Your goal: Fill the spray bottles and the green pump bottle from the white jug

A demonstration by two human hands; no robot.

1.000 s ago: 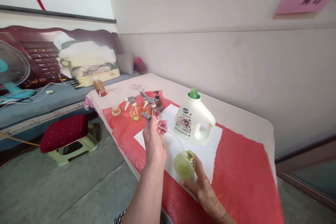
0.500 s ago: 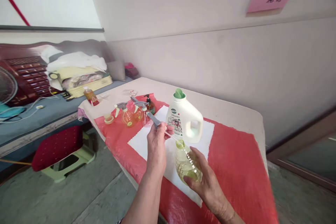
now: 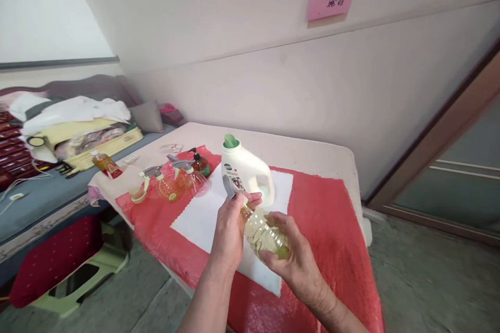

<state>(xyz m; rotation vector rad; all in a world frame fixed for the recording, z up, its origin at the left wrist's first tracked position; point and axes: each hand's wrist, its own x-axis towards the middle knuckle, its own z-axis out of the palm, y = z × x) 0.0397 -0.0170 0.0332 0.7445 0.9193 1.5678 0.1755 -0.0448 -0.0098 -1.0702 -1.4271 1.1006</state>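
Observation:
My right hand (image 3: pixel 295 250) is wrapped round the lower body of a clear yellow-green spray bottle (image 3: pixel 262 231), which is tilted with its neck up and to the left. With my left hand (image 3: pixel 231 223) I grip a grey spray head (image 3: pixel 228 186) at the bottle's neck. The head's tube is no longer visible outside the bottle, and my fingers hide the join. Just behind my hands stands a white jug (image 3: pixel 248 161) with a green cap-like piece (image 3: pixel 230 140) in its mouth. A white cloth (image 3: pixel 195 221) lies beneath.
Several spray bottles (image 3: pixel 167 187) and a dark pump bottle (image 3: pixel 201 165) stand on the red cover (image 3: pixel 324 218) to the left. A bottle with amber liquid (image 3: pixel 105 164) is at the table's left end. Left of the table is a red-topped stool (image 3: pixel 58 255).
My left hand has brought the spray head down to the bottle's neck, and the tube has gone inside. The bottle is tilted further left. The whole view has turned right.

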